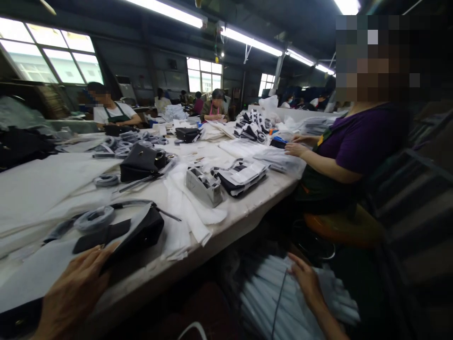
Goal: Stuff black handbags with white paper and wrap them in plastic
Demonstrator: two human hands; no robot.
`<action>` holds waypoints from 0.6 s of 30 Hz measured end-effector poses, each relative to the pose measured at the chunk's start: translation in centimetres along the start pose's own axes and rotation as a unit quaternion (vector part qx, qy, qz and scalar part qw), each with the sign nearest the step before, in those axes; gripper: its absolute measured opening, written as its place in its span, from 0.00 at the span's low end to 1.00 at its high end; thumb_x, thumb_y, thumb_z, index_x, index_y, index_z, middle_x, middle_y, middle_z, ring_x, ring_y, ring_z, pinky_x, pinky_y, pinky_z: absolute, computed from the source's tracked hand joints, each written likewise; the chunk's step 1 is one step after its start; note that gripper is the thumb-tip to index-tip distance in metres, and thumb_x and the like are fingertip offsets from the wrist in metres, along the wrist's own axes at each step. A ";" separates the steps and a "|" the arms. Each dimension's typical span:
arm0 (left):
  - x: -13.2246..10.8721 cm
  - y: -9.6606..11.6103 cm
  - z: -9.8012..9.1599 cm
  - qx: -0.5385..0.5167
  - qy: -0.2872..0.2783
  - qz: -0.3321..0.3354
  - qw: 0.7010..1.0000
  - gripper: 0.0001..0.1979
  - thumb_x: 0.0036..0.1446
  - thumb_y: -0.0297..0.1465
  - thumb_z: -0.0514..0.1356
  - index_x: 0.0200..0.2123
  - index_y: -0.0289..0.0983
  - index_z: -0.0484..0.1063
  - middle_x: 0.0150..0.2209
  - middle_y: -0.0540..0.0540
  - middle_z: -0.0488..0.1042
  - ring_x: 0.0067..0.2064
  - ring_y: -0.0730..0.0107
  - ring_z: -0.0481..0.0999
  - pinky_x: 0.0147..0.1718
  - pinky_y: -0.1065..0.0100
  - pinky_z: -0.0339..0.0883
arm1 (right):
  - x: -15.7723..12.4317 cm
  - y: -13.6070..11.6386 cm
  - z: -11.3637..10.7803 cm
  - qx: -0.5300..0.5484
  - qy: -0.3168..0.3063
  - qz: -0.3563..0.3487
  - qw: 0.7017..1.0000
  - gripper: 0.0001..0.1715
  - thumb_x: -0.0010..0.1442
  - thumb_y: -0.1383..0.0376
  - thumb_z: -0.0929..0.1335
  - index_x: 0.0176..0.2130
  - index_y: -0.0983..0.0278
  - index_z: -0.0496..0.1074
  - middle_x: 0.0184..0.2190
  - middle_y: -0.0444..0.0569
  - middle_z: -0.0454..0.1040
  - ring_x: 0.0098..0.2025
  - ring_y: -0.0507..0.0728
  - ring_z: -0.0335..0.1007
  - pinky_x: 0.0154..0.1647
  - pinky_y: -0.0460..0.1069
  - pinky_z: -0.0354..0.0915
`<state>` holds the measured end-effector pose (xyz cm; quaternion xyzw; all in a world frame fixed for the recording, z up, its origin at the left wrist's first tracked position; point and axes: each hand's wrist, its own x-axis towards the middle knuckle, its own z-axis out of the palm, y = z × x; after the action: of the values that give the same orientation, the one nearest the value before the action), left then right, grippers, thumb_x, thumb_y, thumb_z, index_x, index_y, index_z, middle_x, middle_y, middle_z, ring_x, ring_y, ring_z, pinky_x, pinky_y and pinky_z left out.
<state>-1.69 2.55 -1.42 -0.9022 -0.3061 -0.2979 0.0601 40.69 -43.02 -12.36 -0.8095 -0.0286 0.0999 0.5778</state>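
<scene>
Wrapped bag (244, 177) sits just right of tape dispenser (203, 186); dark handbag (138, 163) to its left; white strips (177, 212) btwn it & the near-left work. Co-worker (357, 146) sits well right of it, same tbl (251, 205). Black bag (145, 231), near-left of dispenser: dark, w/ pale sheet & wrapped ring (95, 218) alongside. L hand (76, 283) on its near side, fingers close together; can't tell if clamped. R hand (306, 281), below-right of dispenser, at pale bundle (265, 297); grip unclear. Tbl edge slants past dispenser's near side; dark gap btwn edge & bundle.
</scene>
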 end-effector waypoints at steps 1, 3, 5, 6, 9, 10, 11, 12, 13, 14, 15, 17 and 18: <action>0.1 0.2 -0.3 0.004 0.006 -0.010 1.000 0.23 0.57 0.37 0.49 0.56 0.52 0.67 0.44 0.50 0.77 0.52 0.48 0.74 0.49 0.45 0.71 | -1.0 -1.6 2.2 0.024 -0.064 -0.011 0.998 0.26 0.40 0.56 0.69 0.39 0.61 0.81 0.31 0.49 0.81 0.28 0.61 0.76 0.29 0.51 0.72; 0.3 1.2 -1.4 0.019 0.004 -0.034 0.999 0.23 0.57 0.35 0.49 0.55 0.46 0.69 0.47 0.46 0.77 0.52 0.50 0.74 0.50 0.49 0.72 | -4.0 -5.5 6.9 0.072 -0.255 -0.017 0.964 0.28 0.45 0.57 0.70 0.46 0.64 0.80 0.25 0.47 0.78 0.25 0.58 0.73 0.29 0.50 0.70; 0.8 2.4 -2.6 0.026 -0.016 -0.055 0.998 0.22 0.56 0.33 0.51 0.53 0.41 0.72 0.48 0.42 0.77 0.52 0.52 0.74 0.50 0.53 0.72 | -7.9 -10.1 11.4 0.087 -0.444 -0.002 0.892 0.29 0.50 0.58 0.70 0.51 0.64 0.78 0.24 0.45 0.77 0.24 0.55 0.72 0.28 0.48 0.68; 1.1 2.9 -3.2 0.024 -0.023 -0.069 0.997 0.21 0.57 0.32 0.51 0.52 0.40 0.72 0.48 0.42 0.77 0.53 0.52 0.74 0.51 0.54 0.72 | -10.0 -12.5 13.3 0.091 -0.520 0.004 0.850 0.30 0.51 0.58 0.70 0.52 0.64 0.77 0.23 0.45 0.77 0.23 0.55 0.71 0.26 0.47 0.67; 2.0 3.3 -4.7 0.005 -0.030 -0.111 0.993 0.19 0.55 0.31 0.54 0.50 0.39 0.74 0.49 0.41 0.77 0.53 0.52 0.73 0.52 0.55 0.70 | -14.7 -18.8 18.0 0.085 -0.661 -0.058 0.744 0.29 0.51 0.62 0.71 0.54 0.60 0.76 0.41 0.49 0.80 0.34 0.57 0.77 0.35 0.50 0.71; 2.3 3.2 -5.1 -0.007 -0.030 -0.124 0.992 0.19 0.55 0.30 0.55 0.49 0.39 0.74 0.49 0.42 0.77 0.54 0.53 0.73 0.54 0.55 0.69 | -15.6 -20.5 19.5 0.084 -0.675 -0.114 0.724 0.28 0.52 0.64 0.71 0.54 0.59 0.76 0.47 0.49 0.78 0.43 0.60 0.76 0.45 0.52 0.70; 2.4 3.0 -5.6 -0.011 -0.026 -0.136 0.990 0.19 0.54 0.30 0.55 0.49 0.39 0.74 0.49 0.43 0.77 0.54 0.54 0.73 0.55 0.56 0.68 | -16.1 -21.8 21.1 0.087 -0.678 -0.165 0.711 0.28 0.52 0.64 0.71 0.54 0.58 0.76 0.52 0.49 0.76 0.51 0.62 0.73 0.54 0.55 0.67; 2.5 2.7 -6.1 -0.014 -0.022 -0.148 0.989 0.19 0.54 0.29 0.55 0.50 0.39 0.73 0.49 0.44 0.77 0.54 0.56 0.73 0.55 0.57 0.68 | -16.4 -22.8 22.8 0.092 -0.671 -0.210 0.705 0.28 0.53 0.65 0.71 0.55 0.58 0.75 0.56 0.49 0.74 0.57 0.63 0.69 0.61 0.57 0.61; 2.6 2.3 -6.6 -0.017 -0.015 -0.159 0.987 0.19 0.54 0.29 0.55 0.50 0.39 0.73 0.49 0.45 0.77 0.54 0.57 0.73 0.56 0.58 0.67 | -16.5 -23.6 24.7 0.097 -0.659 -0.241 0.706 0.29 0.55 0.64 0.71 0.57 0.58 0.74 0.58 0.49 0.72 0.61 0.63 0.65 0.64 0.58 0.56; 2.5 2.0 -7.1 -0.017 -0.007 -0.169 0.985 0.19 0.55 0.30 0.55 0.50 0.39 0.73 0.48 0.45 0.77 0.53 0.58 0.74 0.55 0.59 0.68 | -16.4 -24.0 26.6 0.103 -0.640 -0.257 0.717 0.31 0.56 0.62 0.70 0.59 0.58 0.72 0.60 0.50 0.70 0.63 0.64 0.62 0.66 0.60 0.55; 2.4 1.7 -7.6 -0.019 0.002 -0.179 0.984 0.19 0.55 0.31 0.56 0.51 0.39 0.72 0.47 0.45 0.78 0.52 0.59 0.75 0.54 0.60 0.68 | -16.2 -24.3 28.6 0.111 -0.614 -0.265 0.735 0.33 0.57 0.61 0.70 0.61 0.59 0.69 0.62 0.51 0.67 0.65 0.64 0.60 0.66 0.60 0.54; 2.0 1.0 -8.4 -0.023 0.022 -0.195 0.980 0.18 0.55 0.33 0.57 0.50 0.40 0.73 0.45 0.47 0.78 0.49 0.59 0.76 0.51 0.62 0.71 | -15.7 -24.7 32.8 0.134 -0.542 -0.283 0.780 0.36 0.60 0.59 0.67 0.66 0.59 0.62 0.66 0.51 0.61 0.67 0.63 0.55 0.66 0.59 0.55; 1.8 0.8 -8.7 -0.028 0.032 -0.203 0.978 0.18 0.55 0.33 0.58 0.49 0.40 0.73 0.45 0.47 0.78 0.48 0.60 0.77 0.49 0.62 0.71 | -15.4 -24.9 34.9 0.131 -0.497 -0.302 0.803 0.36 0.62 0.59 0.65 0.67 0.60 0.59 0.68 0.52 0.58 0.69 0.63 0.52 0.65 0.59 0.56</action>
<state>-4.45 0.32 6.76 -0.8126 -0.4721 -0.3413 -0.0168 20.54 -4.86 2.15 -0.5158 -0.5415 0.3117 0.5861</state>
